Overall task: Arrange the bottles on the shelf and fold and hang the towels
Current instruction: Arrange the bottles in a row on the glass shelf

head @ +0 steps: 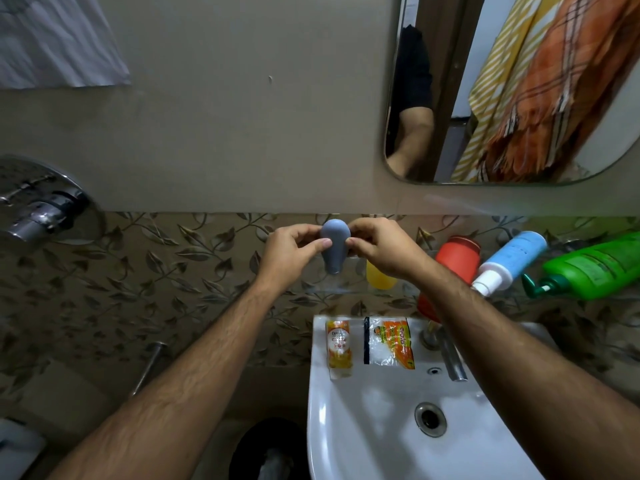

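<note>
Dim indoor light, soft shadows, strong wide-angle bending at the edges, slight blur.

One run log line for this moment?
step: arranging bottles | left hand + right hand: grip grey bottle | shelf: below

Grey bottle (333,249), red jar (457,259), blue bottle (512,259), green bottle (595,266), white sink (374,420), leaf-patterned tiles (166,271), orange checked towel (554,81) showing in mirror (391,168)
</note>
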Demonstrator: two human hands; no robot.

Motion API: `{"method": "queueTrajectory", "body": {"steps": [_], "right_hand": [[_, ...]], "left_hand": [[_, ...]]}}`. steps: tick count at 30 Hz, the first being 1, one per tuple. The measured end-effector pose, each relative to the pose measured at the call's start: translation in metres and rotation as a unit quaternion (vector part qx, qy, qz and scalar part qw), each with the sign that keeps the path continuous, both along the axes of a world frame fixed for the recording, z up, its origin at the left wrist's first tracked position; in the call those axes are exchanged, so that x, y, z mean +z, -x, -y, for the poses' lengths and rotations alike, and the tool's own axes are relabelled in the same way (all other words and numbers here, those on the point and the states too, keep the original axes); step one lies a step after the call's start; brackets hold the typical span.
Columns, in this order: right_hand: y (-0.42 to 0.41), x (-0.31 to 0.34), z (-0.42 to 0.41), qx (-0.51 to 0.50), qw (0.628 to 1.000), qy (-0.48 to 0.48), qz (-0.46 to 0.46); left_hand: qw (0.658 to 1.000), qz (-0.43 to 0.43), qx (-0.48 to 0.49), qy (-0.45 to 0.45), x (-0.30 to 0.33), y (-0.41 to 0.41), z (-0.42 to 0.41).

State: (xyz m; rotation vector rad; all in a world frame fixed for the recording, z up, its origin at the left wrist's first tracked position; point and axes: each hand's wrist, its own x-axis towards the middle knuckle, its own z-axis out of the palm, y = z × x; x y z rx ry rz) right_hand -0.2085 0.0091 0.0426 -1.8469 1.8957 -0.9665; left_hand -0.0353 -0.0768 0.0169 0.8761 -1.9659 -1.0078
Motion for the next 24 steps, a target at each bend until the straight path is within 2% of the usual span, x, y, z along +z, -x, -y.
{"method": "queueTrajectory", "body": {"steps": [6, 9, 12, 14, 16, 18, 20, 24], "right_hand": [[-0.001, -0.002, -0.003, -0.002, 1.0, -0.007, -0.011], [-0.001, 0.0, -0.007, -0.007, 0.999, 0.006, -0.043], [0.009, 0.006, -0.014, -0.038, 0.995, 0.041, -0.077], [0.022, 0.008, -0.02, -0.067, 0.987, 0.046, -0.138], [0.035, 0.01, -0.027, -0.088, 0.971, 0.01, -0.223], [0.042, 0.01, -0.034, -0.09, 0.954, -0.036, -0.282], [0.044, 0.01, -0.038, -0.072, 0.952, -0.069, -0.29], [0.041, 0.009, -0.042, -0.047, 0.949, -0.11, -0.293]], "left_hand": [[1.0, 0.003, 0.013, 0.013, -0.002, -0.003, -0.009], [0.998, -0.032, 0.049, 0.005, -0.005, -0.005, -0.014], [0.984, -0.062, 0.121, 0.118, -0.003, -0.013, -0.027], [0.97, -0.073, 0.111, 0.202, 0.001, -0.014, -0.041], [0.965, -0.049, 0.054, 0.253, 0.002, -0.007, -0.056], [0.964, -0.006, -0.004, 0.266, -0.002, 0.005, -0.069], [0.968, 0.046, -0.029, 0.246, -0.007, 0.018, -0.08], [0.972, 0.139, -0.012, 0.189, -0.017, 0.037, -0.094]]}}
